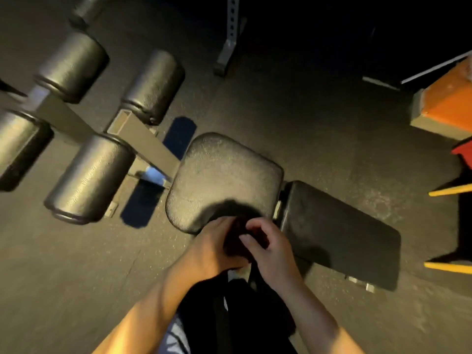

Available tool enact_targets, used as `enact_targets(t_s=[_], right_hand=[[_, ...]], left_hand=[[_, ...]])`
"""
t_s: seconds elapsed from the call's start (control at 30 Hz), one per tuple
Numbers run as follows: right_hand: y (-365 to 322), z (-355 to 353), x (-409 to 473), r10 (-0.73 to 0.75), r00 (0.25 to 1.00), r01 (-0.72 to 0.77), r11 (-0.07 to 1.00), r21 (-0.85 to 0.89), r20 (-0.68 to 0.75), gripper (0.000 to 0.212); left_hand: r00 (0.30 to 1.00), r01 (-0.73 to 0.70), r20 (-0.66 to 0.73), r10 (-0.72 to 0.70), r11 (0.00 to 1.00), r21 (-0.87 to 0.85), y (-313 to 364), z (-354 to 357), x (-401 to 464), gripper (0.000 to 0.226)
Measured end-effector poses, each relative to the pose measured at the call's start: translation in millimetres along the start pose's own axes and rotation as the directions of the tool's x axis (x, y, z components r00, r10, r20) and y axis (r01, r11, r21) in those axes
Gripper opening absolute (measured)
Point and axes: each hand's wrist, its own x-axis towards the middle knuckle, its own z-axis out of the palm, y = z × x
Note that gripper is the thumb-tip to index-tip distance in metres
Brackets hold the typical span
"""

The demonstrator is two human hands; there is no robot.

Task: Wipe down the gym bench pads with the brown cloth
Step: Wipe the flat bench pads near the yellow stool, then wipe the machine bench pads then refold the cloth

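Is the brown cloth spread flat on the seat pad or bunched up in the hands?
Bunched: the cloth is a dark wad gripped between left hand and right hand.

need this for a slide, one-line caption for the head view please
Both hands, left hand and right hand, bunch the brown cloth over the near edge of the seat pad.

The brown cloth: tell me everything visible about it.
The dark brown cloth is bunched into a small wad held between both hands, the left hand and the right hand, whose fingers curl around it. It hangs just over the near edge of the black textured seat pad. Shadow hides its weave and folds; whether it touches the pad cannot be told.
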Motion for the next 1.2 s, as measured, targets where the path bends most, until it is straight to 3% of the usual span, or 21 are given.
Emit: enact_targets(t_s=[0.17,0.3,0.43,0.57,0.73,0.9,1.03,1.13,1.2], right_hand=[[-97,-31,-17,-0.146,0.989,0.145,0.977,0.155,-0.010,0.024],[-156,-46,-19,-0.306,0.951,0.310,0.934,0.179,-0.047,0.025],[-199,-61,-12,-0.422,0.902,0.430,0.895,0.121,-0.086,0.017],[-235,-79,-8,-0.524,0.849,0.529,0.844,0.088,-0.070,0.014],[-254,-86,-8,-0.557,0.824,0.565,0.822,0.072,-0.102,0.018],[-252,-76,-2,-0.504,0.854,0.514,0.856,0.056,-0.133,0.015],[-248,-54,5,-0.481,0.876,0.482,0.876,-0.001,0.017,0.014],[-254,-34,10,-0.479,0.847,0.484,0.874,0.040,0.229,0.047],[-266,-12,12,-0.492,0.775,0.490,0.864,0.113,0.397,0.055]], left_hand=[[0.970,-0.068,-0.234,0.062,0.998,-0.018,57,-63,-33,0.028],[0.929,-0.191,-0.319,0.187,0.981,0.018,96,-105,-58,0.042],[0.858,-0.380,-0.418,0.299,0.917,-0.123,134,-134,-67,0.042],[0.741,-0.500,-0.518,0.428,0.866,0.000,166,-165,-64,0.032],[0.697,-0.515,-0.596,0.399,0.857,-0.030,192,-188,-64,0.014],[0.724,-0.468,-0.611,0.321,0.879,-0.093,196,-188,-71,0.017],[0.708,-0.352,-0.655,0.265,0.936,-0.001,182,-192,-87,0.014],[0.731,-0.302,-0.638,0.240,0.953,0.013,155,-199,-111,0.014],[0.738,-0.299,-0.630,0.243,0.954,0.019,135,-203,-132,0.016]])
